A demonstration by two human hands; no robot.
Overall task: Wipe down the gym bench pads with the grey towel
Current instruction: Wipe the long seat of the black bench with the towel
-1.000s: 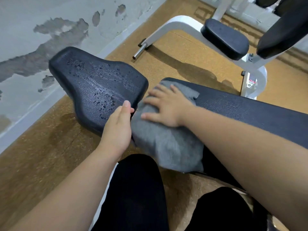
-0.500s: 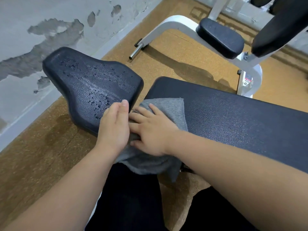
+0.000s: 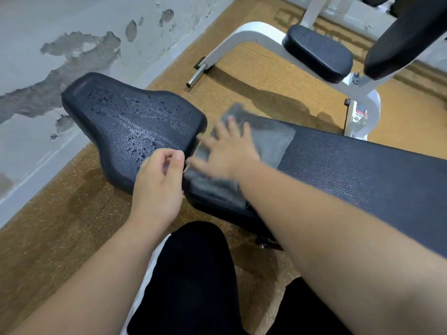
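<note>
Towel [image 3: 271, 141] lies flat on the near end of the long pad [image 3: 350, 175], pinned under the right hand [image 3: 227, 153], whose fingers are spread open and palm pressed down on the cloth — hand and cloth are both blurred. One edge of the towel hangs over the pad's end, below the wrist, and a corner shows beyond the fingertips. Just left of that hand is the seat pad [image 3: 135, 126], beaded with droplets across its top. The left hand [image 3: 159, 180] hovers at the seat pad's near corner, fingers loosely curled toward the thumb; whether it pinches anything I cannot tell, and it does not touch the towel. The two hands are close, with a narrow gap between them. Below both forearms are the person's knees in black trousers [image 3: 193, 281], over a brown floor [image 3: 55, 218].
</note>
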